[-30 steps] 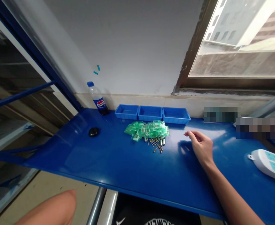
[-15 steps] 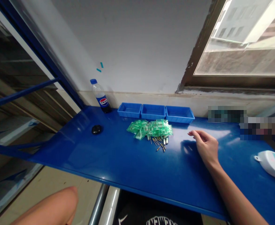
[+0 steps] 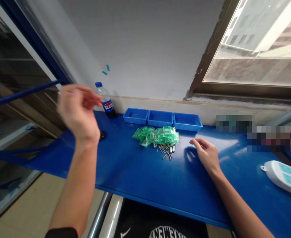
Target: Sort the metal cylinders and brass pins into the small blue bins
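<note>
My left hand [image 3: 79,110] is raised over the left side of the blue table, blurred by motion. Its fingers point right and overlap the cola bottle [image 3: 108,104] in the picture; I cannot make out anything in them. On the right my right hand [image 3: 207,153] rests low over the tabletop, its fingers curled in and the thumb against them, with nothing showing in it. Between the hands lies a pile of small green plastic packets [image 3: 157,135]. Just in front of that pile are several thin brass-coloured pins [image 3: 164,150] and small silvery cylinders [image 3: 172,148].
Three blue bins [image 3: 160,118] stand in a row behind the packets, near the wall. A small black object [image 3: 102,135] is partly hidden behind my left forearm. At the right lies a white power strip [image 3: 284,177]. A blurred-out patch [image 3: 234,122] covers things at the back right.
My left arm has swung up from below the table's left front edge to above the table. The view has shifted slightly; my right hand keeps its pose. The packets and pins lie as before.
</note>
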`<state>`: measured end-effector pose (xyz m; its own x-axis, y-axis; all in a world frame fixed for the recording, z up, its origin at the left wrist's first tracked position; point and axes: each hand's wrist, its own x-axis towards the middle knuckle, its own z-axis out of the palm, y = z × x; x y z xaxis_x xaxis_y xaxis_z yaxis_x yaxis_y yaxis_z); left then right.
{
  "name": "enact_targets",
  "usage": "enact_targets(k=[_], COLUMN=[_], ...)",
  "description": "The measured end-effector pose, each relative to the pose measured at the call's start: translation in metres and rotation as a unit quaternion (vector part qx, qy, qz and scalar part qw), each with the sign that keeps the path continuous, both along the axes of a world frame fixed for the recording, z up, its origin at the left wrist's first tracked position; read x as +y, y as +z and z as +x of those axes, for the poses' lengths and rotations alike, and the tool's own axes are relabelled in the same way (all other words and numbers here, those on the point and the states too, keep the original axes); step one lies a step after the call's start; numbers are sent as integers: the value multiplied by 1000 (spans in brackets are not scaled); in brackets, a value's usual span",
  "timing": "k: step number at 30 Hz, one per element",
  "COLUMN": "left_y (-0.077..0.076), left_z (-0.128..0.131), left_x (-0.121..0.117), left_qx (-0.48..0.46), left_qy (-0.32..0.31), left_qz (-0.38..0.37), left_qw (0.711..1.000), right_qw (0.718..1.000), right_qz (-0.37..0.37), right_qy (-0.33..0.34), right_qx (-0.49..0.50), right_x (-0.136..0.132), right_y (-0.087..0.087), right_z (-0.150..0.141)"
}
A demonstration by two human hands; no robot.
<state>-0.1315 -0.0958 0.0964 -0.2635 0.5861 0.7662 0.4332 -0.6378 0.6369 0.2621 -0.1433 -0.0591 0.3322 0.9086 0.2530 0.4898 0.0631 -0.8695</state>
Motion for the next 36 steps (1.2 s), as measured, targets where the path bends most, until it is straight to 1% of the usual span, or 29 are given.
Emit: enact_targets(k=[1,2,3,4,6,8,10,12,15,18,22,27,33,36], left_y=[-12,-26,-41,-56,-81,-96,-103,-104,-109,-119,-133,-141,-150,-154], left_z=[7,14,22,29,41,50,58,66,77,82,79,74,75,79], left_x=[5,11,18,25,38,51,61,68,72,69,63,60,59,59], left_qx=[30,76,145,201,273,319,357,375,365,349,330,312,282,261], left_qy=[-20,-59,-67,-66,-79,-89,-118,-148,-161,-154,-142,-110,-48,-43], left_qz=[-27,-74,-120,-144,-174,-180,-172,-164,-162,-154,-146,-152,-172,-188], left_qw=[999,993,980,967,943,926,911,900,902,911,922,932,943,946], right_qw=[1000,1000,1000,999,999,999,999,999,998,998,998,998,998,998], right_qz=[-5,-9,-10,-10,-11,-3,13,36,51,57,57,51,48,46], right_qy=[11,20,26,33,46,46,43,35,25,-2,-16,-18,-4,-4], right_qx=[2,6,14,21,21,21,18,18,19,15,20,33,40,42], right_x=[2,4,7,10,18,28,39,49,56,53,45,42,42,42], right_y=[-1,-1,-1,-1,2,6,10,12,11,4,-3,-6,-9,-11], right_z=[-3,-5,-8,-10,-15,-19,-23,-26,-31,-32,-29,-26,-27,-27])
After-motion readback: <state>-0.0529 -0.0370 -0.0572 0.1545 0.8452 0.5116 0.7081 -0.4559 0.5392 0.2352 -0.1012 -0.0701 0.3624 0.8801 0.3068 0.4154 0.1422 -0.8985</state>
